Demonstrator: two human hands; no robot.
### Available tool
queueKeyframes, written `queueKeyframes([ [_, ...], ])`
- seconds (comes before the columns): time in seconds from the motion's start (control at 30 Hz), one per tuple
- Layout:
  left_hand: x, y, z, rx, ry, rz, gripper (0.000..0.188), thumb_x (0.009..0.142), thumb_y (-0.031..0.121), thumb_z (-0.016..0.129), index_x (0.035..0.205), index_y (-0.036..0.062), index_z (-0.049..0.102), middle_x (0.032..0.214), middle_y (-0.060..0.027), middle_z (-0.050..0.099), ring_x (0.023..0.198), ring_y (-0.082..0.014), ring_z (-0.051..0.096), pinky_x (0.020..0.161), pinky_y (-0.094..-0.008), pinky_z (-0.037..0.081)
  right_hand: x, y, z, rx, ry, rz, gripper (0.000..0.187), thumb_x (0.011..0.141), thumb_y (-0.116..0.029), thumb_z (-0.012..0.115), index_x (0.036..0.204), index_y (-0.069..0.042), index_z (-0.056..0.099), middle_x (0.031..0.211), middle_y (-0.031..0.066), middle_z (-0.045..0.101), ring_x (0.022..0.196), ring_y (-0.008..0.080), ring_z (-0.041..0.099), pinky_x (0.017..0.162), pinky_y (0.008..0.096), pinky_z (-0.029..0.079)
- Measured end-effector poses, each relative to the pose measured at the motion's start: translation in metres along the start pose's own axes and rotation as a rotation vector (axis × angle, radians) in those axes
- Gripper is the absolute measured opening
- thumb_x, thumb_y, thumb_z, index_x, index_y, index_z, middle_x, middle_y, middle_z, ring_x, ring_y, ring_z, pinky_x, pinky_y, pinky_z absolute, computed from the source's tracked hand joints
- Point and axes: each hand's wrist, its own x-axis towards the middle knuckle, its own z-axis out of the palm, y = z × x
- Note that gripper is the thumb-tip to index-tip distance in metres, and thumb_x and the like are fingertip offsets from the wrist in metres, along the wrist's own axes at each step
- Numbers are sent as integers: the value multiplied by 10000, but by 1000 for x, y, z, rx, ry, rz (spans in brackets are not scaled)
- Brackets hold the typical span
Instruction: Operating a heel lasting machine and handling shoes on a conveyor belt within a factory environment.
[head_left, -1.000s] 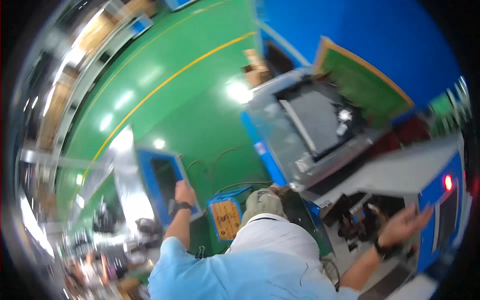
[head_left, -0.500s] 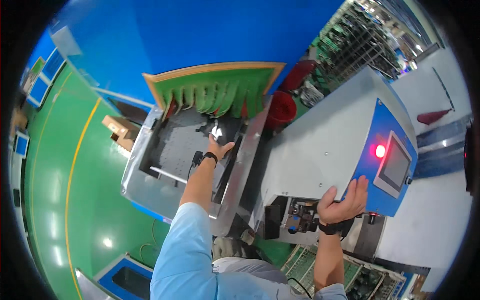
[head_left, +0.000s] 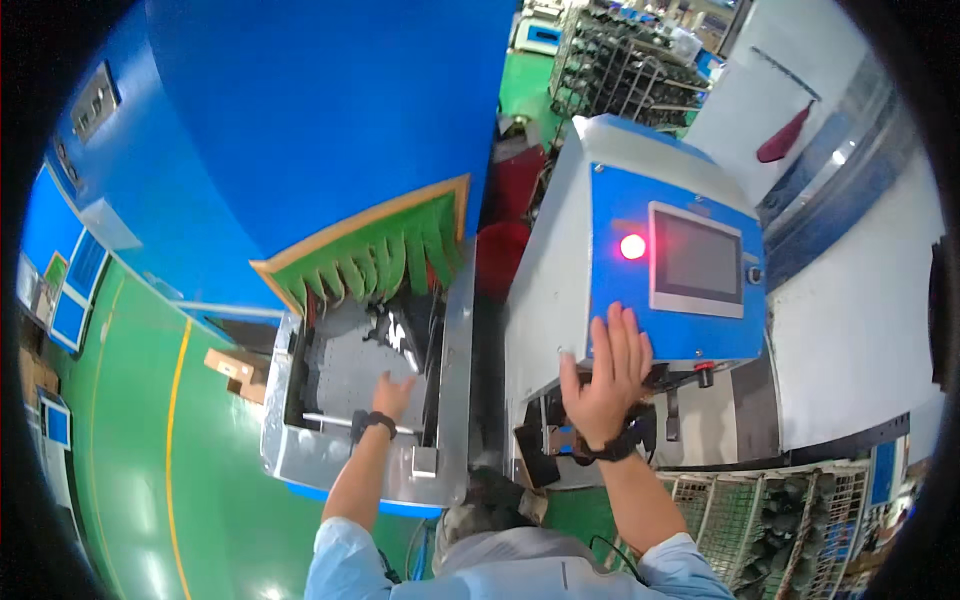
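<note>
A glossy black piece (head_left: 398, 338), its exact kind unclear, lies on the dark perforated bed (head_left: 340, 345) of the machine at left, just before a green strip curtain (head_left: 375, 255). Just short of the piece is my left hand (head_left: 395, 396), fingers apart and holding nothing. My right hand (head_left: 606, 375) is stretched out flat against the lower edge of the blue control panel (head_left: 615, 290) on the grey machine. A red lamp (head_left: 632, 246) glows on that panel, left of a dark screen (head_left: 697, 255).
A metal frame (head_left: 457, 380) borders the bed. Behind the grey machine stands a red bin (head_left: 500, 260). Racks with dark items (head_left: 640, 75) are at the back, and a wire cart (head_left: 740, 505) is at lower right. A cardboard box (head_left: 238, 370) sits on the green floor.
My left hand has drawn back from the black piece, which stays on the bed. My right hand remains at the control panel. The view has turned to the right.
</note>
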Motion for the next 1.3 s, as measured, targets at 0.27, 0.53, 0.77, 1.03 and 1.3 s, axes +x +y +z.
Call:
queueKeyframes([
  [0.27, 54, -7, 73, -402, 4, -136, 1215, 709, 575, 817, 1476, -131, 193, 1479, -327, 376, 1379, -405, 394, 1143, -422, 319, -177, 22, -65, 607, -650, 159, 202, 909, -178, 667, 1072, -81, 738, 998, 149, 699, 830, 327, 657, 770, 420, 537],
  [0.53, 66, 14, 112, -125, 310, -174, 736, 872, 247, 727, 1411, -89, 354, 1378, -340, 484, 1278, -470, 478, 1071, -462, 382, -343, 73, -125, 557, -788, 950, 462, 972, -328, 627, 1345, -60, 580, 1113, 125, 684, 1017, 268, 656, 868, 429, 527],
  [0.77, -40, -10, 12, -994, 42, -99, 461, 974, 365, 606, 1026, -94, 594, 920, -120, 651, 734, -219, 657, 533, -405, 587, -253, 54, -98, 613, -818, 1013, 466, 970, -349, 627, 1308, -28, 600, 1195, 166, 662, 1049, 283, 650, 907, 429, 527],
  [1.03, -340, 108, -30, -693, -246, 195, 430, 867, 102, 724, 1236, -67, 582, 1047, -130, 701, 939, -174, 637, 817, -332, 519, -173, 10, -42, 1770, -771, 643, 1221, 878, -379, 764, 1536, -23, -201, 1589, 325, 91, 1471, 379, 227, 1159, 444, 295],
  [1.3, -333, 143, 28, -957, -417, 236, 586, 906, 338, 677, 1327, -17, 477, 1274, -134, 613, 1159, -260, 611, 968, -448, 505, -113, 33, -97, 1404, -563, 411, 1249, 730, -401, 841, 1519, 125, 28, 1437, 268, 407, 1338, 331, 429, 1143, 380, 303],
])
